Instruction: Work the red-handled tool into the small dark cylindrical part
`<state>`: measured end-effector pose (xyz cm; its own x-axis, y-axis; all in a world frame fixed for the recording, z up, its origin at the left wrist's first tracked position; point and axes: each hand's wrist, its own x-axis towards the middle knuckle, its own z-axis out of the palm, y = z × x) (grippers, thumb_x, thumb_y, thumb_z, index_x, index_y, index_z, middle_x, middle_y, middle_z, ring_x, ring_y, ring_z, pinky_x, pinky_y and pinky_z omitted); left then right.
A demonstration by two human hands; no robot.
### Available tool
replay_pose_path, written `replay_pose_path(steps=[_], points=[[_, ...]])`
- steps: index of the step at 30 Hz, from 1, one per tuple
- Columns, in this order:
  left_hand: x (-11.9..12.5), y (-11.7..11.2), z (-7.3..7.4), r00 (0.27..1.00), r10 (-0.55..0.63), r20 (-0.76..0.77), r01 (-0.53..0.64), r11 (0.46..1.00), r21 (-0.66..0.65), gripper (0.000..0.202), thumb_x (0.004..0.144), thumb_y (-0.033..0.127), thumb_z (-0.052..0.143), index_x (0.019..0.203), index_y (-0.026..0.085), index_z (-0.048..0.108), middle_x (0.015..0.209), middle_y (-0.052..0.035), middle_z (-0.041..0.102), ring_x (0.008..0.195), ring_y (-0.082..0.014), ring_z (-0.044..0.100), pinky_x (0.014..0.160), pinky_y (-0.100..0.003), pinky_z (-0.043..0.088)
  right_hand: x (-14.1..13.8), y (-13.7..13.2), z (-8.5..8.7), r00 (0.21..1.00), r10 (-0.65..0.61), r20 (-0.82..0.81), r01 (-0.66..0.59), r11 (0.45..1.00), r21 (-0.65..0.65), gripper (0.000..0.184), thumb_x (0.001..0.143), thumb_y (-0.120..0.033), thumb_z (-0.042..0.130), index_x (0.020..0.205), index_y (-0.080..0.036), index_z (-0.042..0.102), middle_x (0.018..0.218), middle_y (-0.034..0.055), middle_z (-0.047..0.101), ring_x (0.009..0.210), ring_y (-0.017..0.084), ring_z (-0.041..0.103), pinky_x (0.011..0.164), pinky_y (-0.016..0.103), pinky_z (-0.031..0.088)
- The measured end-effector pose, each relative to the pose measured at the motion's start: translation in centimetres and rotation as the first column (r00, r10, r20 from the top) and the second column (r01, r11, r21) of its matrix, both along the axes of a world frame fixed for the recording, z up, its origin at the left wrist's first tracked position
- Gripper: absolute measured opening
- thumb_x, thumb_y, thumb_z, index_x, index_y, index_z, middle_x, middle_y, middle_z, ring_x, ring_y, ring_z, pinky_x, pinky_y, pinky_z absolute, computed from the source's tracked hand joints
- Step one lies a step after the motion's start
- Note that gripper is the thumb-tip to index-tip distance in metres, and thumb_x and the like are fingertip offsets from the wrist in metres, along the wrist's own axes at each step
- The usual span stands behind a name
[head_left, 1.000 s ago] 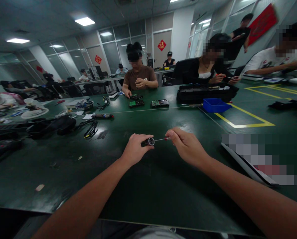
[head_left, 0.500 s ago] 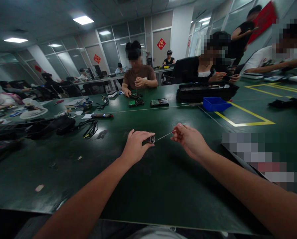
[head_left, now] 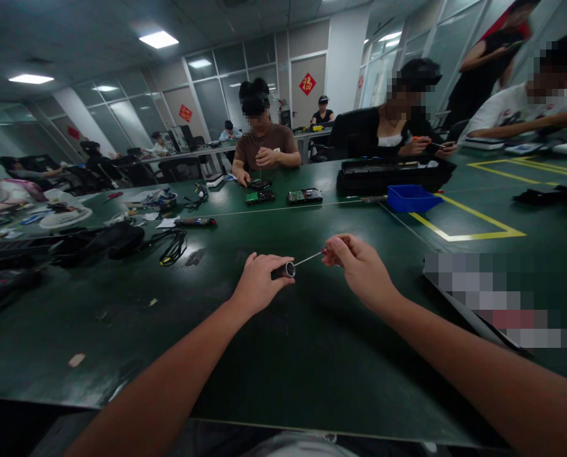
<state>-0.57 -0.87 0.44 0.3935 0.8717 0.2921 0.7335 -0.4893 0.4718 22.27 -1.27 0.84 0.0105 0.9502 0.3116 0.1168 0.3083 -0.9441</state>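
Observation:
My left hand (head_left: pixel 259 284) is closed round a dark cylinder (head_left: pixel 282 271) with a silvery ring at its open end, which faces right. Between the thumb and fingers of my right hand (head_left: pixel 357 261) is a screwdriver (head_left: pixel 308 258), its red handle mostly hidden by the fingers. The thin metal shaft points left and slightly down. Its tip is at the cylinder's ringed end; whether it touches or enters, I cannot tell. Both hands are above the green table (head_left: pixel 283 355).
Across the table a person works on circuit boards (head_left: pixel 305 195). A blue tray (head_left: pixel 413 198) stands beside a long black housing (head_left: pixel 392 174). Coiled cables (head_left: pixel 173 246) and a black bag-like item (head_left: pixel 100 241) lie at left. A blurred flat object (head_left: pixel 493 304) is at right.
My right hand has moved left, bringing the screwdriver tip to the cylinder's ringed end. The cylinder has turned slightly in my left hand. At the back right, a standing person has shifted right.

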Motion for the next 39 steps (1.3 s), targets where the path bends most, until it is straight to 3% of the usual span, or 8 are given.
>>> replay_pose_path(steps=[3, 10, 15, 19, 28, 33, 39], points=[[0.1, 0.1, -0.2, 1.0, -0.001, -0.009, 0.001, 1.0, -0.009, 0.042, 0.084, 0.03, 0.074, 0.125, 0.031, 0.065, 0.125, -0.0033, 0.069, 0.119, -0.025, 0.058, 0.116, -0.056, 0.02, -0.1, -0.6, 0.6, 0.986, -0.037, 0.16, 0.028, 0.998, 0.062, 0.03, 0.096, -0.047, 0.05, 0.095, -0.019, 0.062, 0.081, 0.0046, 0.067, 0.074, 0.019, 0.064, 0.072, 0.037, 0.051], [0.0, 0.2, -0.3, 1.0, 0.005, -0.005, -0.005, 1.0, -0.013, 0.041, 0.085, 0.03, 0.073, 0.125, 0.029, 0.065, 0.124, -0.0038, 0.069, 0.118, -0.0252, 0.058, 0.116, -0.057, 0.021, -0.1, -1.1, 1.1, 0.937, -0.126, 0.326, 0.075, 0.984, 0.163, 0.028, 0.098, -0.043, 0.046, 0.094, -0.02, 0.061, 0.078, 0.0048, 0.069, 0.072, 0.019, 0.066, 0.067, 0.033, 0.048], [0.2, 0.0, 0.1, 1.0, 0.02, 0.015, -0.019, 0.999, -0.048, 0.041, 0.083, 0.03, 0.074, 0.124, 0.027, 0.067, 0.118, -0.0049, 0.071, 0.112, -0.0264, 0.061, 0.112, -0.055, 0.032, 0.1, -1.1, 1.2, 0.911, -0.172, 0.375, 0.103, 0.975, 0.198, 0.026, 0.099, -0.041, 0.045, 0.095, -0.02, 0.06, 0.077, 0.0045, 0.069, 0.07, 0.02, 0.065, 0.065, 0.033, 0.047], [0.2, 0.0, 0.1, 0.987, 0.06, 0.152, -0.042, 0.992, -0.116, 0.05, 0.082, 0.03, 0.075, 0.131, 0.026, 0.063, 0.124, -0.0059, 0.068, 0.113, -0.0255, 0.062, 0.104, -0.045, 0.044, 0.1, -1.2, 1.2, 0.9, -0.204, 0.385, 0.132, 0.97, 0.204, 0.026, 0.098, -0.042, 0.045, 0.094, -0.021, 0.06, 0.074, 0.0038, 0.068, 0.068, 0.019, 0.065, 0.063, 0.032, 0.045], [-0.6, 1.6, -1.0, 0.89, 0.127, 0.438, -0.036, 0.977, -0.209, 0.036, 0.092, 0.027, 0.057, 0.127, 0.02, 0.055, 0.122, -0.008, 0.065, 0.11, -0.0199, 0.062, 0.099, -0.036, 0.047, 0.0, -1.5, 1.4, 0.909, -0.181, 0.376, 0.113, 0.974, 0.196, 0.027, 0.099, -0.042, 0.045, 0.095, -0.02, 0.061, 0.077, 0.0048, 0.069, 0.072, 0.02, 0.066, 0.065, 0.033, 0.047], [-0.8, 1.2, -0.4, 0.917, 0.236, 0.321, -0.133, 0.941, -0.31, 0.038, 0.097, 0.041, 0.044, 0.128, 0.021, 0.052, 0.111, -0.0086, 0.065, 0.097, -0.0206, 0.063, 0.083, -0.034, 0.051, 0.1, -1.4, 1.1, 0.911, -0.167, 0.378, 0.098, 0.976, 0.197, 0.029, 0.099, -0.044, 0.045, 0.096, -0.02, 0.061, 0.079, 0.0053, 0.069, 0.073, 0.02, 0.066, 0.065, 0.033, 0.047], [0.1, 0.0, 0.1, 0.99, 0.117, 0.075, -0.104, 0.982, -0.159, 0.025, 0.093, 0.037, 0.054, 0.11, 0.022, 0.064, 0.11, -0.008, 0.068, 0.1, -0.0247, 0.063, 0.087, -0.038, 0.05, 0.2, -1.2, 0.9, 0.913, -0.156, 0.376, 0.092, 0.979, 0.183, 0.03, 0.099, -0.045, 0.045, 0.097, -0.021, 0.062, 0.079, 0.0049, 0.069, 0.072, 0.02, 0.065, 0.064, 0.033, 0.046]])
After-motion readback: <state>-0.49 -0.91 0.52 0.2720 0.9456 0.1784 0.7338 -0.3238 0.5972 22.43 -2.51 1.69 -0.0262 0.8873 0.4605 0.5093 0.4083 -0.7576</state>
